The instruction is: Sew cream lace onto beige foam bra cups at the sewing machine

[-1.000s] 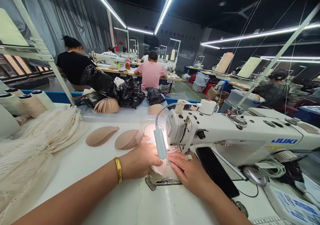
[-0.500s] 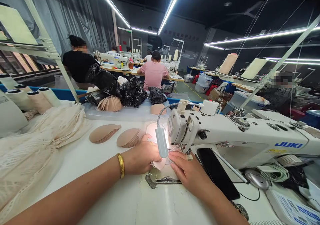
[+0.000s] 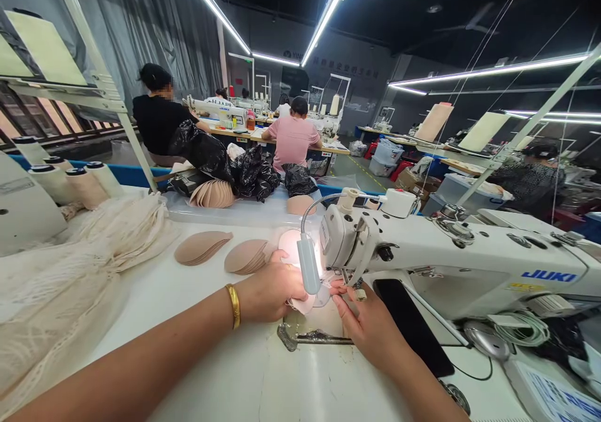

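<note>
My left hand (image 3: 272,292), with a gold bangle at the wrist, is closed on a pale pink bra cup (image 3: 303,304) beside the needle area of a white sewing machine (image 3: 469,247). Part of the pink material shows beyond the fingers, and a grey gooseneck lamp (image 3: 308,265) hides the middle. Opposite it, my right hand (image 3: 369,322) reaches in from the right. Its fingers stretch toward the presser foot and touch the edge of the work, with the thumb apart below. The needle itself is hidden.
Two fanned stacks of beige cups (image 3: 203,247) lie left of the work. Cream lace fabric (image 3: 94,259) covers the table's left side. A black phone (image 3: 410,325) rests under the machine arm. Black plastic bags (image 3: 256,174) stand behind. People sit at other machines farther back.
My right hand's fingertips have drawn slightly right, away from the left hand, uncovering a translucent round patch by the lamp. My left hand keeps its hold. The whole view has shifted slightly.
</note>
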The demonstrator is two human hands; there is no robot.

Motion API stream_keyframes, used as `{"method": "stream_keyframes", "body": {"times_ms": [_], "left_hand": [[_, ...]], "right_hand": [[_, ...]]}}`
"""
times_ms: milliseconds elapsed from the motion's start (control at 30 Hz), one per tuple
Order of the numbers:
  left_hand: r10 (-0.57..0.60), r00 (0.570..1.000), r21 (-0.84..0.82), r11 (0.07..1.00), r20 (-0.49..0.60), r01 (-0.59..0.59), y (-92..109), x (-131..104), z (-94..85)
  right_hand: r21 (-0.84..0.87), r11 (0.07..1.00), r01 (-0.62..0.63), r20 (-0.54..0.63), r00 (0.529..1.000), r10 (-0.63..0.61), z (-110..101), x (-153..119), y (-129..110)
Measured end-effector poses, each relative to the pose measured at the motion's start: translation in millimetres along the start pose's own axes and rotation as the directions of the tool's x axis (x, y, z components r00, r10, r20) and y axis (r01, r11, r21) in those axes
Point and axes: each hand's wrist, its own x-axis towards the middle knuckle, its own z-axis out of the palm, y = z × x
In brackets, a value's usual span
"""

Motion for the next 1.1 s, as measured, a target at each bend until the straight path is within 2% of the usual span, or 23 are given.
{"method": "stream_keyframes", "body": {"times_ms": [133, 433, 900, 1100], "left_hand": [[0.005, 1.000, -0.012, 1.000, 0.020, -0.005, 1.1, -1.3, 1.0], [0.024, 0.999, -0.008, 1.000, -0.030, -0.024, 1.2, -3.6, 5.1], [-0.014, 0.999, 0.054, 0.998, -0.031, 0.016, 0.3, -5.7, 9.1], [-0.014, 0.998, 0.103, 0.994, -0.063, 0.020, 1.5, -10.2, 15.6]], "right_hand": [[0.061, 0.996, -0.059, 0.039, 0.998, 0.057, 0.3, -1.3, 1.0], [0.035, 0.999, 0.011, 0.013, 1.000, -0.012, 1.3, -1.9, 1.5], [0.018, 1.000, 0.006, 0.008, 1.000, -0.006, 1.0, -3.6, 0.6], [-0.010, 0.998, 0.065, 0.004, 0.998, -0.065, 3.3, -4.0, 2.0]]}}
